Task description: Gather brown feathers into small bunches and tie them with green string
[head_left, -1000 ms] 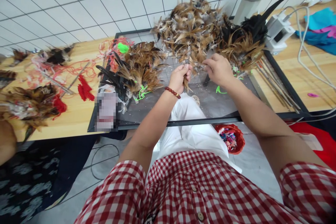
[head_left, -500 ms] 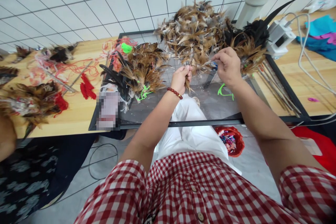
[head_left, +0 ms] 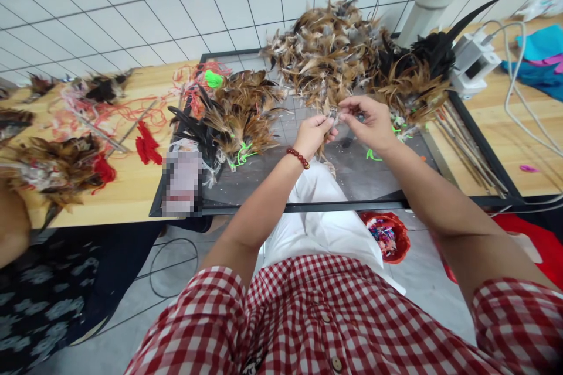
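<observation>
Brown feather bunch pinched between left hand and right hand, both clenched on it just below the loose feather pile, likely steadying quills together.

A small bunch of brown feathers is pinched between the fingertips of the left hand and the right hand, which meet just above a dark mesh tray. The feathers are slim and tawny; their tips hang down below the left hand. Just behind them rises a loose heap of brown feathers, fluffy and tangled.
</observation>
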Available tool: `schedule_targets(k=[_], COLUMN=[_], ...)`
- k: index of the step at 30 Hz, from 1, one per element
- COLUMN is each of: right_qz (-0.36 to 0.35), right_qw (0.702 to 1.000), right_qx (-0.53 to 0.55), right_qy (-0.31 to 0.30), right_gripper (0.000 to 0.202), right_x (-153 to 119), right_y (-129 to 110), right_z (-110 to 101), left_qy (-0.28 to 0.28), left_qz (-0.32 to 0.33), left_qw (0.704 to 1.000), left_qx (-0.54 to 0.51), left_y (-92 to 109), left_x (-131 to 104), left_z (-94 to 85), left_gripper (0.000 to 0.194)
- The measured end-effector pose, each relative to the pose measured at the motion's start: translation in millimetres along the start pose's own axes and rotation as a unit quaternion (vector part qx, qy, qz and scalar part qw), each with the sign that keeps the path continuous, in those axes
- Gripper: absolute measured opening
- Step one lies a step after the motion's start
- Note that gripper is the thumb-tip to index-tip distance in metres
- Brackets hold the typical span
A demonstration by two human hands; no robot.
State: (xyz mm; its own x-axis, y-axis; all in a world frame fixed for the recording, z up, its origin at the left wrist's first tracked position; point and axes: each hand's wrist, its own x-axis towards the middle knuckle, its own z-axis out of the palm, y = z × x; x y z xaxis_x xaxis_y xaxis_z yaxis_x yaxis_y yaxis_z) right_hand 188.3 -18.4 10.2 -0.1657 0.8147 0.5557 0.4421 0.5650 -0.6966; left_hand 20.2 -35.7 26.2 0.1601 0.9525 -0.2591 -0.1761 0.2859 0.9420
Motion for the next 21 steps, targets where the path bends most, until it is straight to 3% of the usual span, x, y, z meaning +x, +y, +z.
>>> schedule_targets(k=[6, 9, 12, 15, 18, 21], right_qz=[0.027, 0.033, 0.026, 0.011, 0.016, 0.017], right_qw=[0.998, 0.998, 0.999, 0.986, 0.962, 0.954], right_qx=[0.061, 0.044, -0.037, -0.156, -0.247, -0.279], right_qy=[0.009, 0.025, 0.013, -0.060, -0.112, -0.107], right_gripper=[0.044, 0.039, 0.028, 0.020, 0.017, 0.015], right_x=[1, 2, 1, -2, -5, -5], right_y=[-1, 7, 19, 26, 25, 23], right_z=[2, 3, 3, 7, 12, 14], left_qy=[-0.038, -0.008, 0.074, 0.132, 0.141, 0.137], left_qz=[0.053, 0.044, 0.045, 0.059, 0.053, 0.037], left_qw=[0.998, 0.999, 0.994, 0.985, 0.984, 0.986], left_qx=[0.007, -0.016, -0.071, -0.100, -0.100, -0.090], left_y=[-5, -3, 2, 6, 6, 6], left_x=[4, 6, 10, 14, 14, 11], left_z=[-1.7, -4.7, -10.4, -15.1, -14.8, -11.7], left_gripper=[0.020, 0.024, 0.025, 0.027, 0.031, 0.034])
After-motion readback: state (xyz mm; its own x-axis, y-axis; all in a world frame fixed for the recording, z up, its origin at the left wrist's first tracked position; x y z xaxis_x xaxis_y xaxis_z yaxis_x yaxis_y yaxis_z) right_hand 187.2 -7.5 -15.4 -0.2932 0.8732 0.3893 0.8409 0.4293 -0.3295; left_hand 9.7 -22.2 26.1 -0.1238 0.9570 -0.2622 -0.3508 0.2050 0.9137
